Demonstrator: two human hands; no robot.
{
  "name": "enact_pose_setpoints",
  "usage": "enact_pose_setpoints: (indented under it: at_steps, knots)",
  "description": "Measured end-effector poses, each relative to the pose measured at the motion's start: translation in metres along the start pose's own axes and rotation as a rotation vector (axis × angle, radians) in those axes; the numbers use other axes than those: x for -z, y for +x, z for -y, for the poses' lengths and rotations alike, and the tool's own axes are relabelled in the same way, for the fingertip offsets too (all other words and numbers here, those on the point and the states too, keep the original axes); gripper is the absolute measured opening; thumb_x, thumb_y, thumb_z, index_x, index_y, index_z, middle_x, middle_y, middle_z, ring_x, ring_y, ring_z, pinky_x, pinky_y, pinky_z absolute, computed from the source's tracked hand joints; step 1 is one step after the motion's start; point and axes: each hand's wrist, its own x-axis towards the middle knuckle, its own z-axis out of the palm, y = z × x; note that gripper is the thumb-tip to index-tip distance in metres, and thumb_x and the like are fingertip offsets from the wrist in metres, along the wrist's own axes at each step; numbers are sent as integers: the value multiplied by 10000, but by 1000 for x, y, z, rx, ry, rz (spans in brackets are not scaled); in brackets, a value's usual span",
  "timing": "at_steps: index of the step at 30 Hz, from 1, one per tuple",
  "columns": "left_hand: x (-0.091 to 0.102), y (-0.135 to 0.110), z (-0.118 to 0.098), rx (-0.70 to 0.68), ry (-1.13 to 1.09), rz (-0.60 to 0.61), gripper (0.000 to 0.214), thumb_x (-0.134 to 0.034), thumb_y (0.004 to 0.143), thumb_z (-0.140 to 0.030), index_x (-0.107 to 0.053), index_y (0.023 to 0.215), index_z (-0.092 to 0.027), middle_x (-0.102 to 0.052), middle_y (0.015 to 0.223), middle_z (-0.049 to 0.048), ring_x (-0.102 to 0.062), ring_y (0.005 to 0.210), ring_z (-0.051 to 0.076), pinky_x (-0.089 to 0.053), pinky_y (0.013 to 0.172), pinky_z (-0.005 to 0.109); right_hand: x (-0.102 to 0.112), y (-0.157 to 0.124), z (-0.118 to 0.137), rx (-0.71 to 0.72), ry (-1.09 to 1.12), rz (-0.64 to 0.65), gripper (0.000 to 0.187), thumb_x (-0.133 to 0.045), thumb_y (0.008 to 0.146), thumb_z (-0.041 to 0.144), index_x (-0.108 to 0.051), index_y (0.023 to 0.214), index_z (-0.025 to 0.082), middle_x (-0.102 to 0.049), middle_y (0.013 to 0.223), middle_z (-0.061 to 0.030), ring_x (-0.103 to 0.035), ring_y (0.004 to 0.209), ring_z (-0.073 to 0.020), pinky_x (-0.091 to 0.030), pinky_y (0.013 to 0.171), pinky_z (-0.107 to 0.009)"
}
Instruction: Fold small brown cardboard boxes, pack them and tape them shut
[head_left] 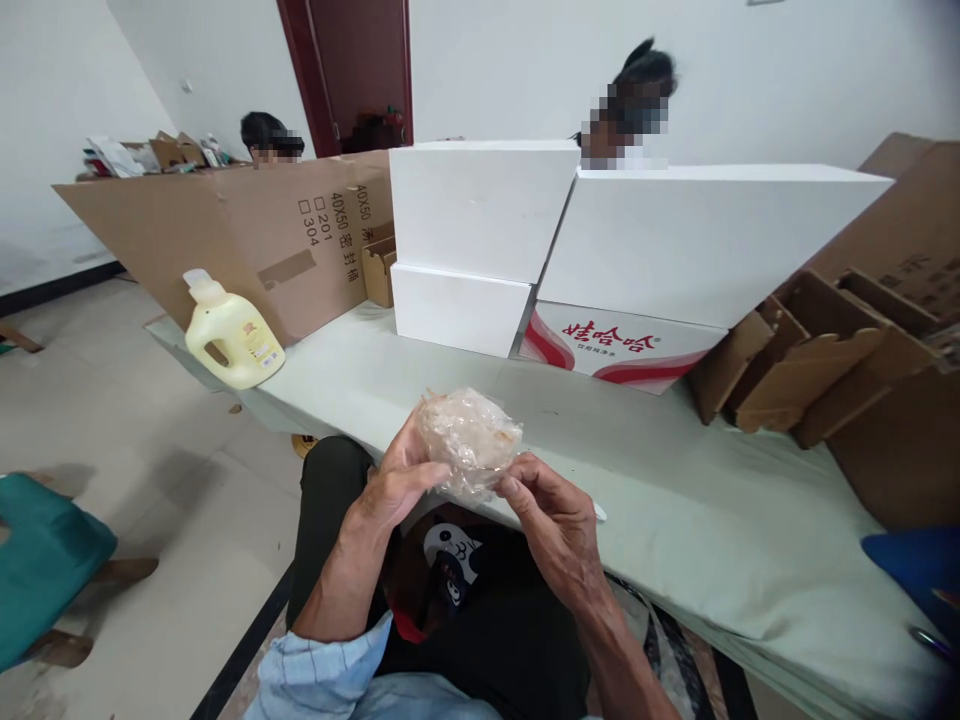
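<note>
A crumpled bundle of clear plastic wrap (pixel 472 430), whitish with a few orange-brown streaks, is held up over the near edge of the table. My left hand (pixel 401 475) cups it from the left side, the thumb lying along its lower edge. With pinched fingertips, my right hand (pixel 551 510) grips the plastic at its lower right corner. Whether anything is wrapped inside the plastic I cannot tell. Just beyond my right hand, a small white object (pixel 599 512) lies on the tablecloth, partly hidden.
White boxes (pixel 480 215) stand stacked across the back of the table (pixel 360 380). A yellow jug (pixel 232 335) stands at the left by a large cardboard carton (pixel 285 250). Open brown cartons (pixel 802 360) are at the right. Two people sit beyond the boxes. A teal-covered stool (pixel 49 570) is at left.
</note>
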Motion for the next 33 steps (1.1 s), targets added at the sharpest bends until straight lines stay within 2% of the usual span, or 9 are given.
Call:
enact_pose_setpoints:
  at_steps: [2,4,8,11,14,19,25,30,33]
  knots:
    - [4,2,-3,-5,-30,64,927,-982,629,-539,-624,1420,-217,-702,1388,148,-647,1337,393,-541,1104,464,3,2,3,8,-16,4,267,-682,1060,319,-663,811,226,-630,832,-7,-580,776,-166,-462,743,-296]
    - [6,7,-7,-18,-31,39,932,-1020,576,-552,-647,1362,-218,-720,1317,135,-702,1226,355,-583,996,397,4,4,7,39,-57,35,261,-679,1059,308,-665,811,228,-650,845,-15,-602,784,-174,-473,752,-307]
    - [-5,19,-10,-14,16,-157,766,-1065,529,-422,-658,1140,-204,-745,983,30,-718,846,192,-568,765,269,2,7,22,141,-166,44,225,-660,1061,258,-667,837,239,-680,844,-23,-641,789,-185,-490,734,-314]
    - [-17,25,-7,-70,24,-286,631,-1039,568,-387,-643,1023,-201,-723,844,-19,-660,696,132,-545,685,239,2,9,36,218,-262,12,187,-653,1058,212,-692,879,247,-718,870,-26,-679,803,-184,-511,742,-311]
    - [-26,26,-5,-168,28,-351,563,-1015,595,-372,-648,985,-200,-720,811,-31,-647,664,119,-542,658,231,6,11,42,213,-272,10,172,-672,1056,213,-719,894,248,-738,870,-16,-687,781,-172,-517,736,-297]
    - [-37,17,-12,-222,37,-345,507,-996,622,-364,-651,955,-200,-700,784,-34,-632,640,117,-542,628,235,11,10,34,75,-117,-10,249,-711,1054,325,-711,822,234,-677,785,4,-602,709,-146,-477,674,-269]
    - [-45,8,-7,-177,46,-317,474,-968,667,-389,-666,982,-205,-708,812,-17,-662,659,139,-565,639,256,8,10,21,-99,173,-44,443,-818,938,572,-679,715,216,-614,698,-11,-544,650,-158,-476,609,-278]
    - [-52,8,6,-63,41,-307,429,-916,739,-424,-697,1025,-191,-728,817,-1,-711,681,166,-616,711,303,3,9,-1,-176,350,-72,477,-874,856,617,-666,689,222,-620,678,-3,-549,619,-150,-506,607,-275]
    - [-58,10,11,-28,37,-323,446,-912,731,-445,-695,1017,-180,-740,831,9,-753,732,199,-637,766,342,0,6,-20,-215,387,-106,506,-869,828,666,-663,683,228,-612,668,-2,-546,611,-153,-506,598,-281]
